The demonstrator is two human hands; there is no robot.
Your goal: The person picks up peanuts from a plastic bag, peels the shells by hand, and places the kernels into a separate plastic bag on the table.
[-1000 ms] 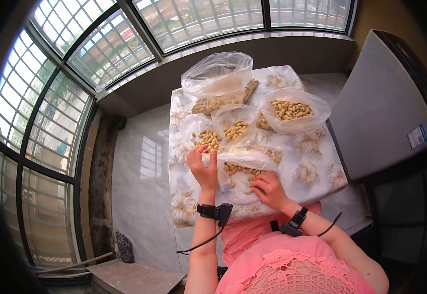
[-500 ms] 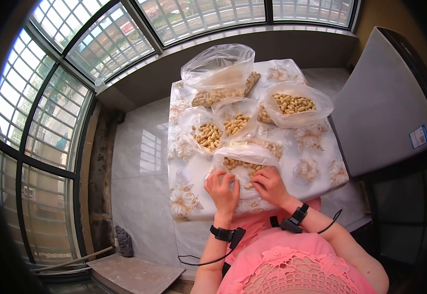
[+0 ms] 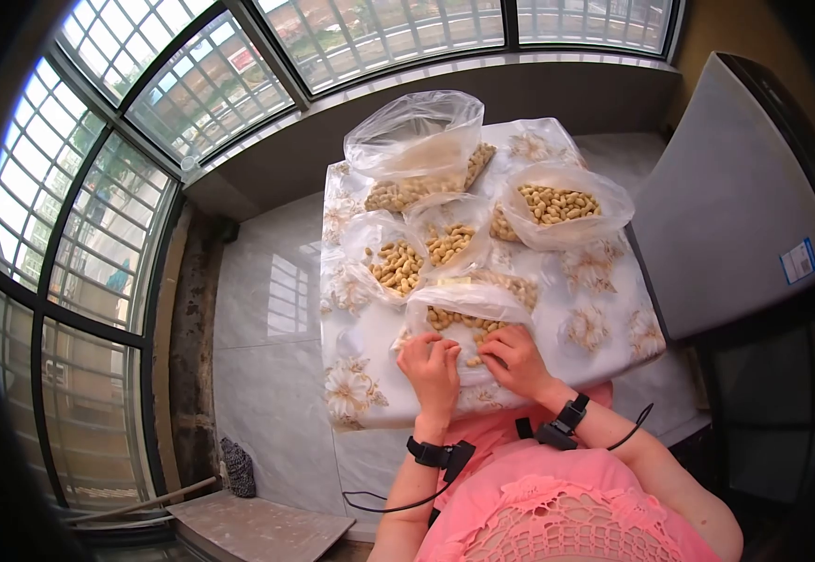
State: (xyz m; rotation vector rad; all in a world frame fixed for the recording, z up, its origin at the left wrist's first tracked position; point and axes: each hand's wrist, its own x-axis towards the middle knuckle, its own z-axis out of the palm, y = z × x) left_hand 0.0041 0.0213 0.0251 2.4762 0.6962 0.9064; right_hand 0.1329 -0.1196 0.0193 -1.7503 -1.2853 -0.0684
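The nearest clear plastic bag (image 3: 482,298) lies with its mouth towards me, unshelled peanuts (image 3: 463,321) spread inside. At the left side of its mouth is my left hand (image 3: 433,372), fingers curled and thumb close to the forefinger; what they hold, if anything, is hidden. Across the opening, my right hand (image 3: 517,363) has its fingertips pinched together among the peanuts, seemingly on one peanut. A few loose peanuts (image 3: 474,362) lie on the plastic between the hands. Each wrist wears a black strap with a small device and cable.
Behind are more peanut bags: a left one (image 3: 396,267), a middle one (image 3: 449,245), a right one (image 3: 562,204) and a tall one (image 3: 414,140). All stand on a flowered tablecloth (image 3: 356,389). A grey appliance (image 3: 735,215) stands at the right, barred windows at left and back.
My left hand's fingers have drawn closer together and it has shifted slightly right. The right hand stays almost in place over the peanuts. The view has tilted a little.
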